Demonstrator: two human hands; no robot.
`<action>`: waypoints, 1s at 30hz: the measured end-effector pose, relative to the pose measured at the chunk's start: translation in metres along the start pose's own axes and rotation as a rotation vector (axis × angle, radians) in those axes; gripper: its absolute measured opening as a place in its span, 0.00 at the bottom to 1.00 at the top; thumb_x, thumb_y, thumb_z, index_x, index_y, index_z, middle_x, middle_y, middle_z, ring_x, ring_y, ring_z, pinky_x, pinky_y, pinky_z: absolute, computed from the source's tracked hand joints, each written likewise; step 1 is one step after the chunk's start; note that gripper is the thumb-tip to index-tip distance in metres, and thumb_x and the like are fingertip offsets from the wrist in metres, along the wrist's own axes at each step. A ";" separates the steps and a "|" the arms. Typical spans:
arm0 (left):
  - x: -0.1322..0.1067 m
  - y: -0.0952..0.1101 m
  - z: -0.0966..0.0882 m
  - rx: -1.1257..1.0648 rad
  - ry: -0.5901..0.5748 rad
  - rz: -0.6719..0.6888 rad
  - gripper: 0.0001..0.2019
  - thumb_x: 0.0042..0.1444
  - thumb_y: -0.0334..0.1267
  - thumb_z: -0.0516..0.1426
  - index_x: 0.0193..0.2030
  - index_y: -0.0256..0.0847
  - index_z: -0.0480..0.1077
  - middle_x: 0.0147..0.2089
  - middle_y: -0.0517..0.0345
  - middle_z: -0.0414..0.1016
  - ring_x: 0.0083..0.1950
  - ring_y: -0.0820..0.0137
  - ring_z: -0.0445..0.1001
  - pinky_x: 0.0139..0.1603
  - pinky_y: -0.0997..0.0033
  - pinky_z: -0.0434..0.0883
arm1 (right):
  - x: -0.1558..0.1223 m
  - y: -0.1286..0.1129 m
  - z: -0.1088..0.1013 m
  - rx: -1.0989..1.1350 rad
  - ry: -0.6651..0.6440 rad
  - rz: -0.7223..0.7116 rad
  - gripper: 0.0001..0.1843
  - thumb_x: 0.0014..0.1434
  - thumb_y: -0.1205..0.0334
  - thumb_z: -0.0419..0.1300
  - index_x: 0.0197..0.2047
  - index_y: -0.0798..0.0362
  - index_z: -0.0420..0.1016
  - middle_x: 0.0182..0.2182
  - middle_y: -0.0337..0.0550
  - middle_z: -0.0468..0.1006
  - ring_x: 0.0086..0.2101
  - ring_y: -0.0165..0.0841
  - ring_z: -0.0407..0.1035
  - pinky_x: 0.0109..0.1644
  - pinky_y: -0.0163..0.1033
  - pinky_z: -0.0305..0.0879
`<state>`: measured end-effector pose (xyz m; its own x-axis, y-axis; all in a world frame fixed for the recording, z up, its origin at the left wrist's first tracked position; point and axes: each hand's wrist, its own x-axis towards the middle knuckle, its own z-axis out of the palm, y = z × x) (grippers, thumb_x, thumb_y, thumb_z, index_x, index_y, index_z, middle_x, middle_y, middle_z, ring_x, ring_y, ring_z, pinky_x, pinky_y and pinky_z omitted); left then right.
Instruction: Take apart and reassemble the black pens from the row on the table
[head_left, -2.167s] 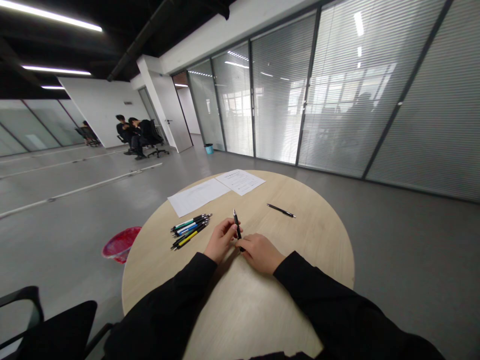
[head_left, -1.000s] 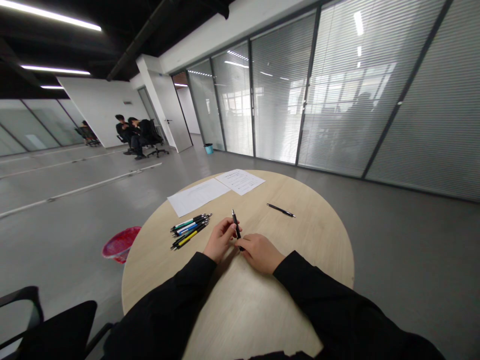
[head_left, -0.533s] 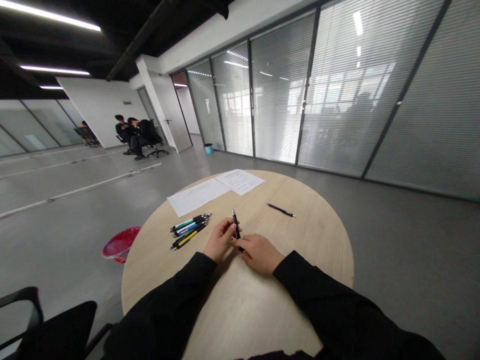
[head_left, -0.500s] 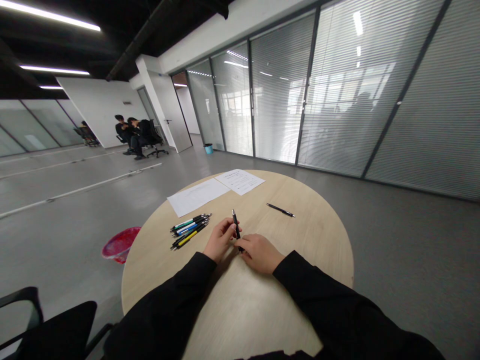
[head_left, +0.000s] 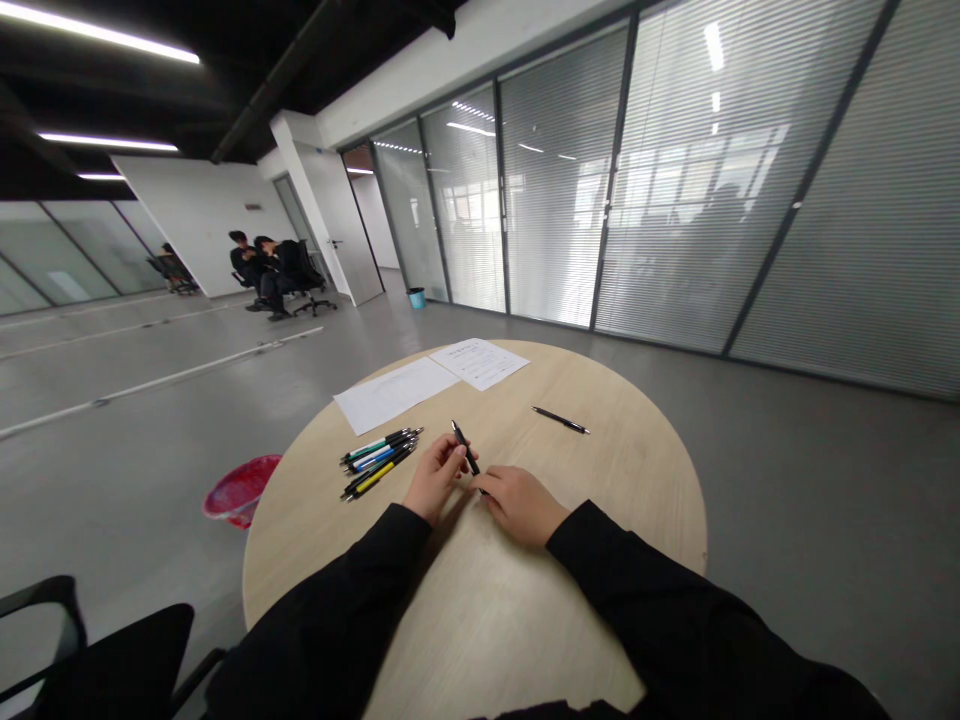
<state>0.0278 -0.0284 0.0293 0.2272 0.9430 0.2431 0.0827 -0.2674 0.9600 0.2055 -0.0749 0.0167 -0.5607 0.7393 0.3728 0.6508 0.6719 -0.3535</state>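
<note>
Over the middle of the round wooden table (head_left: 592, 560), a black pen (head_left: 468, 455) slants between my two hands, its upper tip leaning left. My left hand (head_left: 435, 476) pinches its barrel with thumb and fingers. The fingers of my right hand (head_left: 521, 505) are closed around its lower end, which they partly cover. To the left of my left hand lies a pile of several pens (head_left: 381, 462) with black, green, blue, white and yellow parts. Another black pen (head_left: 561, 420) rests alone on the tabletop, beyond my right hand.
Two white sheets of paper (head_left: 397, 394) lie at the table's far edge, one printed. A red basin (head_left: 241, 488) is on the floor at the left, near a black chair (head_left: 112, 660). Two seated people (head_left: 274, 272) and a blue bin (head_left: 416, 297) are farther back.
The held pen has tilted further, its upper tip swinging to the left. Both hands have stayed almost in the same place, still on the pen.
</note>
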 end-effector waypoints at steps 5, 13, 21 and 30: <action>0.001 -0.002 -0.003 -0.020 0.033 -0.013 0.14 0.55 0.48 0.59 0.38 0.39 0.67 0.35 0.55 0.77 0.28 0.74 0.67 0.29 0.74 0.62 | 0.000 0.005 0.002 0.021 0.000 0.020 0.15 0.65 0.71 0.51 0.51 0.51 0.71 0.39 0.43 0.74 0.40 0.33 0.68 0.47 0.36 0.59; 0.004 -0.008 -0.009 0.006 0.079 -0.027 0.13 0.52 0.46 0.60 0.37 0.39 0.68 0.28 0.61 0.70 0.28 0.73 0.68 0.28 0.75 0.62 | 0.000 0.007 -0.005 0.101 0.072 0.131 0.15 0.61 0.72 0.53 0.51 0.52 0.65 0.38 0.43 0.76 0.38 0.34 0.70 0.43 0.35 0.58; 0.007 -0.013 -0.014 -0.023 0.125 -0.035 0.12 0.51 0.44 0.61 0.37 0.38 0.68 0.29 0.60 0.72 0.27 0.74 0.68 0.27 0.75 0.62 | -0.001 0.025 -0.004 0.070 0.111 0.225 0.14 0.58 0.71 0.55 0.48 0.52 0.68 0.36 0.42 0.77 0.36 0.34 0.70 0.42 0.35 0.58; 0.007 -0.016 -0.017 -0.027 0.129 -0.088 0.14 0.49 0.46 0.62 0.35 0.38 0.67 0.28 0.60 0.73 0.25 0.76 0.66 0.24 0.77 0.60 | -0.003 0.043 -0.013 0.017 0.157 0.294 0.07 0.61 0.67 0.57 0.43 0.54 0.74 0.37 0.43 0.79 0.36 0.32 0.71 0.43 0.35 0.60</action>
<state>0.0115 -0.0137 0.0180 0.0940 0.9805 0.1724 0.0702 -0.1793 0.9813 0.2419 -0.0483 0.0121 -0.2637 0.8865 0.3803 0.7637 0.4327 -0.4791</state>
